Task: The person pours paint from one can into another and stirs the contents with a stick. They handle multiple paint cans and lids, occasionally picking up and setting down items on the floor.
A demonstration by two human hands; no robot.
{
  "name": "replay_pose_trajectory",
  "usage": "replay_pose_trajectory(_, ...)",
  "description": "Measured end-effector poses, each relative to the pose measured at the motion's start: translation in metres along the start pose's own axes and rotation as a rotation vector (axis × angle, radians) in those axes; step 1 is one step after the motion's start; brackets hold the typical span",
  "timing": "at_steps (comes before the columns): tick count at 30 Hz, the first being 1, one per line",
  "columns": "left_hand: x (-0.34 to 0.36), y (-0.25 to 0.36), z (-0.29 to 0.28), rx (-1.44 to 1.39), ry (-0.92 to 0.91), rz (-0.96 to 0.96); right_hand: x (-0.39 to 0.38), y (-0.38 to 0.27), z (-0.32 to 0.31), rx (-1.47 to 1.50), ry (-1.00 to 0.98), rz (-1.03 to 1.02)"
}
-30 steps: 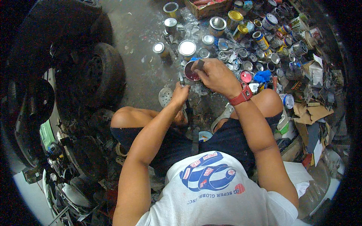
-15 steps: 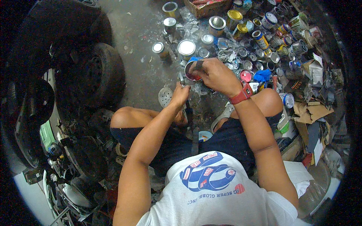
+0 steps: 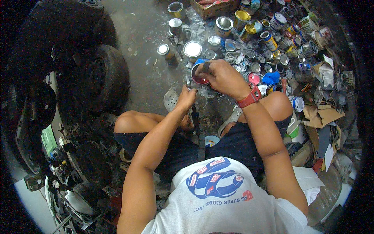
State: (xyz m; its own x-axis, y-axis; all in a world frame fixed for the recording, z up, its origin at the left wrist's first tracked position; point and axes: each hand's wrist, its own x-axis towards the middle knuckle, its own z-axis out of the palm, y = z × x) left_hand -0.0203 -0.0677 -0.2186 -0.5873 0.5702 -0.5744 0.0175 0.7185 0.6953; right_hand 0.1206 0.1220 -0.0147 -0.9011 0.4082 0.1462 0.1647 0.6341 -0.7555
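Note:
I squat on a concrete floor with both arms stretched forward. My right hand (image 3: 220,76), with a red watch on the wrist, grips a small open tin of red paint (image 3: 198,76) from above. My left hand (image 3: 187,97) is closed around a thin metal tool (image 3: 188,82) whose tip points up at the tin's near edge. A round perforated metal disc (image 3: 170,100) lies on the floor just left of my left hand.
Several paint tins (image 3: 193,49), open and lidded, crowd the floor ahead and to the right. Cardboard scraps (image 3: 321,115) and papers pile at the right. A tyre (image 3: 103,76) and dark machine parts stand at the left. A cardboard box (image 3: 218,6) sits at the far top.
My right hand has shifted slightly on the red tin and turned it. The left hand with the tool stays at the tin's edge.

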Motion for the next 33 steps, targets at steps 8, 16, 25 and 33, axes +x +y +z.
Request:
replay_pose_trajectory(8,-0.008,0.004,-0.005,0.008,0.003,0.019,0.0,-0.005,0.0,-0.048,0.015,-0.019)
replay_pose_trajectory(16,-0.022,0.03,-0.013,-0.038,-0.135,-0.065,-0.004,0.006,0.002,-0.12,0.014,-0.028)
replay_pose_trajectory(25,-0.012,0.019,-0.012,0.011,-0.144,-0.068,-0.003,-0.004,-0.001,-0.092,0.055,0.013)
replay_pose_trajectory(33,-0.02,0.03,-0.015,0.004,-0.147,-0.094,-0.001,0.005,0.004,-0.06,0.026,0.015)
